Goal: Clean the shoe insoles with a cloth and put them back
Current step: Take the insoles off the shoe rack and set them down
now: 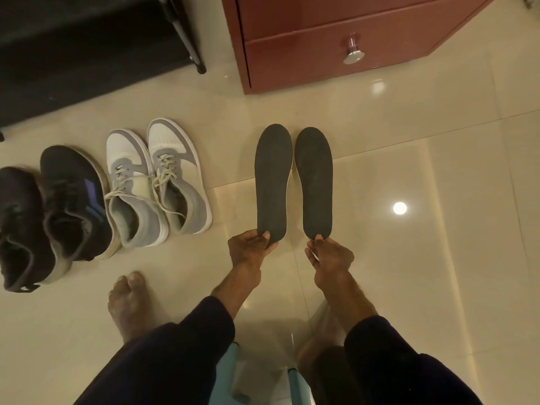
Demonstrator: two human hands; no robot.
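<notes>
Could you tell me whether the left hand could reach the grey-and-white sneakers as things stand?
Probably yes: bare floor lies between the left hand and the sneakers, though its fingers hold an insole.

Item 1, left insole [273, 182], pinched at the heel by the left hand [248, 248]: dark grey, matt, fine-grained, foam-like face, no sheen. Item 2, right insole [315, 182], pinched at the heel by the right hand [328, 258]: same matt face, faintly scuffed.

Under both grips, floor [438, 258]: cream tile, polished, very glossy, bright lamp reflection [399, 208] right of the right grip.

Left of the left grip, white-and-grey sneakers [157, 182]: smooth leather-like panels, woven cloth laces [163, 173]. Farther left, dark shoes [52, 211]: matt, fabric-like uppers.

Beyond the grips, cabinet [292, 62]: red-brown, smooth, satin finish; knob [353, 52]: bright polished metal.

Behind the grips, sleeves [198, 340]: dark matt cloth.
</notes>
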